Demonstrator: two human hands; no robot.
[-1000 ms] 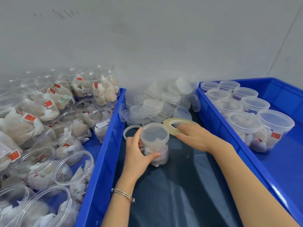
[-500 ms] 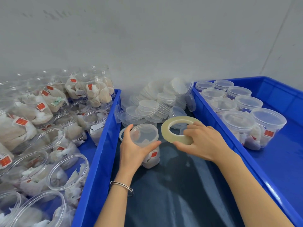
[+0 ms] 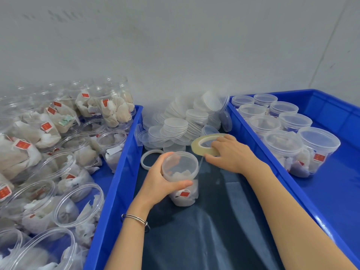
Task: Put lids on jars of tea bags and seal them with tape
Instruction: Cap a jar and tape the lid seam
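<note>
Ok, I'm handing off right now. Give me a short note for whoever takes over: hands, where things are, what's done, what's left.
Left hand grips the lidded jar in the middle crate.
Right hand holds the tape roll; a strip runs from it to the jar's lid edge.
Done: lid on this jar; lidded jars sit in the right crate.
Left: wrap the tape round the lid, then do the open jars on the left. Spare lids lie behind.

Bright, even, diffuse light falls from overhead, leaving only soft shadows on the dark liner (image 3: 224,230). Mild glare streaks the blue bin rims (image 3: 303,201) and clear jars (image 3: 78,203). Wide-angle distortion bends the edges, with slight softness throughout.
</note>
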